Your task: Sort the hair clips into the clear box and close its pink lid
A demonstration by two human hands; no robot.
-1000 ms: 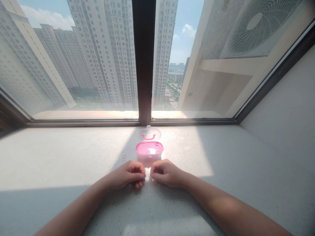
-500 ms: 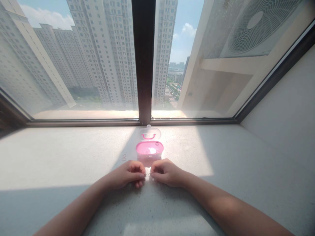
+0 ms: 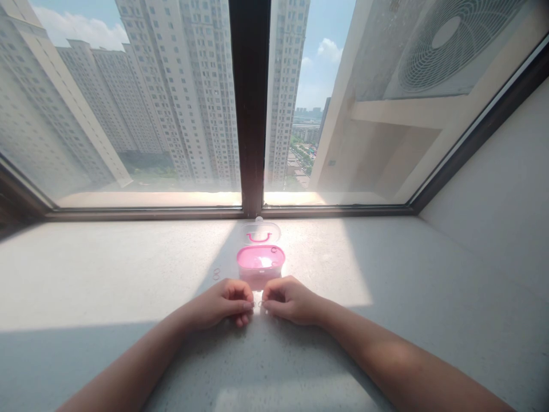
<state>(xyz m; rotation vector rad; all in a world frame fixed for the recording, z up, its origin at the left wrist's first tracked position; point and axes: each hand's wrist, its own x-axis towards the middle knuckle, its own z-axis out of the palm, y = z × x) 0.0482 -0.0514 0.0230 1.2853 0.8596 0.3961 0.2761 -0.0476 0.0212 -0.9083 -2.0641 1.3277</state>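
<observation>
My left hand and my right hand rest side by side on a pale stone window sill, fingertips almost touching. Each is curled in a pinch, and small thin rings show between the two sets of fingertips. Just beyond them stands a small pink box, open, with its clear lid and pink handle tipped back toward the window. A little ring sits on the box's right rim. Two more small rings lie on the sill left of the box.
A dark window frame runs along the back of the sill, with glass on both sides and tower blocks outside. A white wall closes the right side. Sunlight falls across the sill's middle.
</observation>
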